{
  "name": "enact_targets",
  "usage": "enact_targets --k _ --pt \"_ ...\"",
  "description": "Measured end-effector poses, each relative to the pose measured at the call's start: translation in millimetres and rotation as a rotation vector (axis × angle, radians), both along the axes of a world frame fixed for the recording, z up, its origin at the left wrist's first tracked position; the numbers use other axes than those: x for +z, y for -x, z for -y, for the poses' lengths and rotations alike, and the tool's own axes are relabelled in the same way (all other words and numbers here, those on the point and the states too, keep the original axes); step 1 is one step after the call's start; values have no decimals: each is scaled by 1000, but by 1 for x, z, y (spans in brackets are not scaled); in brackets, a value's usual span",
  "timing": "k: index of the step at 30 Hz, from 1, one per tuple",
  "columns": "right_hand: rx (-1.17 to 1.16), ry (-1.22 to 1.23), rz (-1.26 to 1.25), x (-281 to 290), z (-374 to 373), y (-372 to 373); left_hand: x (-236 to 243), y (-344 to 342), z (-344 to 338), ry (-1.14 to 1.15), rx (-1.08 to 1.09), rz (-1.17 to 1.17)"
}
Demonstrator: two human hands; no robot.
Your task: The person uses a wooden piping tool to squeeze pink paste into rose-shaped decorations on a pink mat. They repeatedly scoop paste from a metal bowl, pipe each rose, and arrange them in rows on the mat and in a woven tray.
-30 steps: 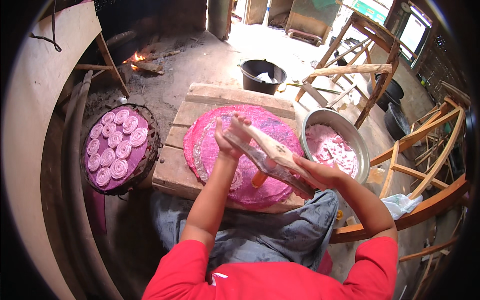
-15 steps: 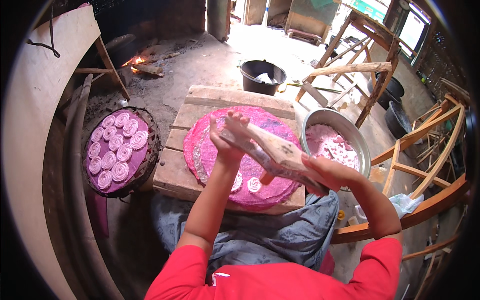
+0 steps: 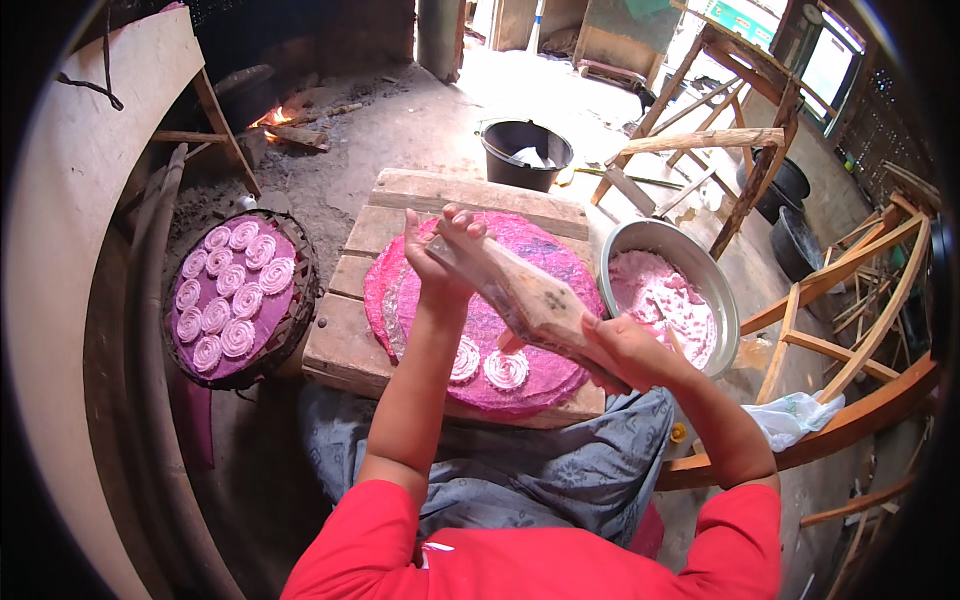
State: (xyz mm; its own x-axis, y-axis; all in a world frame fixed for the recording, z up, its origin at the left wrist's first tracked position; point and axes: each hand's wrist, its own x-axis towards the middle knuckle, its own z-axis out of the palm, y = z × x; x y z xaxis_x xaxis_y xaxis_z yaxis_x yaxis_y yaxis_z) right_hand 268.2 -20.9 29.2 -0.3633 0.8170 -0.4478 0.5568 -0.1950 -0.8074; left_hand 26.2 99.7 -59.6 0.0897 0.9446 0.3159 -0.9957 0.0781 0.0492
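Both hands grip a wooden press [image 3: 550, 308] with two long arms, held slanting above a round bright pink sheet [image 3: 545, 265]. My left hand [image 3: 442, 255] is at its upper left end, fingers curled over the edge and thumb raised. At the lower right end, my right hand [image 3: 635, 350] is wrapped round the wood. Under the press, a pale pink coiled swirl [image 3: 506, 370] lies near the sheet's front edge. Beside it sits a second swirl [image 3: 464, 360], partly behind my left forearm. The sheet rests on a low plank table [image 3: 340, 345].
On the left stands a round basket [image 3: 308, 300] topped with a purple-pink sheet bearing several swirls. A metal basin [image 3: 730, 290] of pink dough is at the right. Beyond are a black bucket [image 3: 525, 150], a small fire [image 3: 272, 120] and wooden frames [image 3: 700, 140].
The press and both hands have shifted slightly left, my right hand also a little up. The swirl beneath the press has grown wider, and more of the second one shows.
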Motion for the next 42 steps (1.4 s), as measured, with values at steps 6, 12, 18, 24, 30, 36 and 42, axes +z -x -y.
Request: enact_targets --k 6,12,18,24,30,36,42 --pt "83 417 -352 -42 -12 -15 -27 17 14 27 -50 146" --pt "14 845 -1136 -127 -14 8 -45 22 8 -32 -20 258" --pt "-19 628 -940 -145 -6 36 -49 23 12 -3 8 248" --pt "77 -332 76 -156 0 55 -31 28 7 -213 10 183" --pt "151 -420 -193 -115 -4 21 2 28 8 -269 -86 124" --pt "34 315 -415 -44 -10 -58 0 -33 -12 -71 -130 -22" --pt "-116 103 209 -32 -8 -61 -42 -74 -20 285 -109 20"
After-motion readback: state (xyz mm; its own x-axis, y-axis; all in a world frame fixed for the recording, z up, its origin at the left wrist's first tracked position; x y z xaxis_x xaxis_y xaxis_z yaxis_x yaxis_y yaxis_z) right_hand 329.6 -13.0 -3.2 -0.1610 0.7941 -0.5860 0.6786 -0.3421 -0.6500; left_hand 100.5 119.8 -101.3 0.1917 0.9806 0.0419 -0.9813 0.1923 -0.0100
